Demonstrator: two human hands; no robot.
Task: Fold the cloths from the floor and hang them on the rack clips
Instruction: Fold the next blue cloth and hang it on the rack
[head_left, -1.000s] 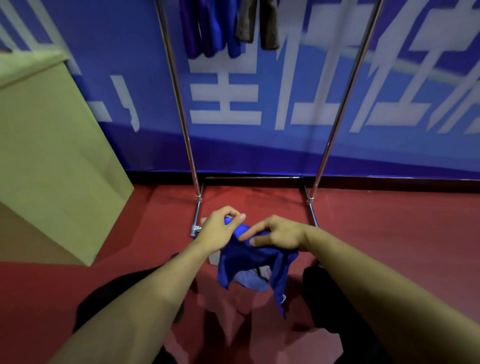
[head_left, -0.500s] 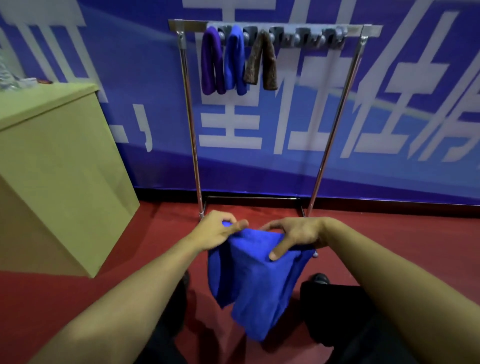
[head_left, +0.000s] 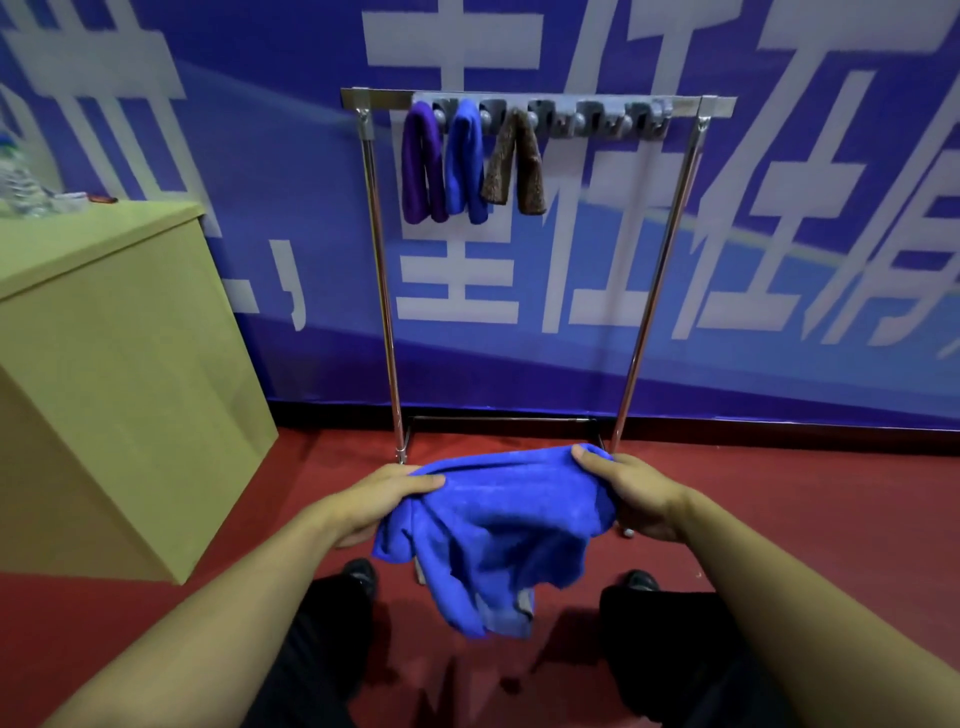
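Observation:
A blue cloth (head_left: 498, 525) hangs spread between my two hands above the red floor, its lower part drooping crumpled. My left hand (head_left: 374, 501) grips its upper left corner, thumb on top. My right hand (head_left: 631, 493) grips the upper right corner. Straight ahead stands the metal rack (head_left: 382, 291), and its grey clip bar (head_left: 587, 119) runs across the top. A purple cloth (head_left: 422, 166), a blue cloth (head_left: 465, 163) and a brown cloth (head_left: 514, 166) hang folded from the left clips. The clips to the right hold nothing.
A tan cabinet (head_left: 114, 374) stands at the left, with a plastic bottle (head_left: 18, 176) and small items on top. A blue banner wall (head_left: 779, 234) runs behind the rack. My dark trousers and shoes (head_left: 361, 571) show below the cloth.
My hands have moved apart and drawn the blue cloth out wide. The camera has tilted up, bringing the rack's clip bar and hung cloths lower into view.

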